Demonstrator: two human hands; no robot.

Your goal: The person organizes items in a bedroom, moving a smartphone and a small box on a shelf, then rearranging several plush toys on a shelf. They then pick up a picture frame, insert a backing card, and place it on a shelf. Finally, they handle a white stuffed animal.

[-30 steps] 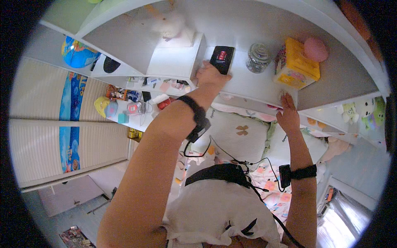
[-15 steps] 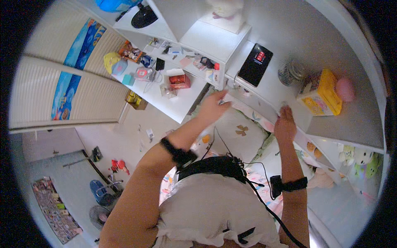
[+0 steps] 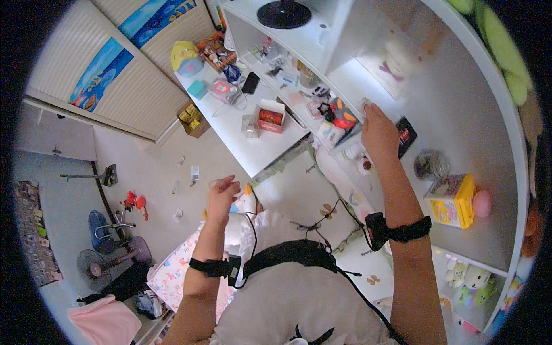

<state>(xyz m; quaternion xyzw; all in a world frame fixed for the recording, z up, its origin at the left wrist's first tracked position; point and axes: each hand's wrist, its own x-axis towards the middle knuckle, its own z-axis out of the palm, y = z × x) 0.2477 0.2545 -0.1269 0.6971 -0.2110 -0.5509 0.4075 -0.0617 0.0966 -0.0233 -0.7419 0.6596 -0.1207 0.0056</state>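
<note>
My right hand (image 3: 379,131) reaches up to the edge of the white shelf (image 3: 351,86), beside its raised section. Its fingers are closed, with a small pale bit at the tips that I cannot make out. Partly behind that hand lies a dark flat device (image 3: 406,137). My left hand (image 3: 223,198) hangs over the bed side, fingers loosely bent and apart, holding nothing. Below it is a white plush toy with an orange beak (image 3: 246,195). In the compartment left of my right hand sit a red and black item (image 3: 343,117) and small clutter.
A glass jar (image 3: 431,165), a yellow box (image 3: 451,201) and a pink egg-shaped thing (image 3: 482,204) stand on the right shelf. The white desk (image 3: 244,152) holds a red box (image 3: 271,117) and a phone (image 3: 250,83). A fan (image 3: 95,269) stands at lower left.
My right hand has moved up and left along the shelf, away from the jar. My left hand has dropped back down and left from the shelf edge. The view has turned and shifted.
</note>
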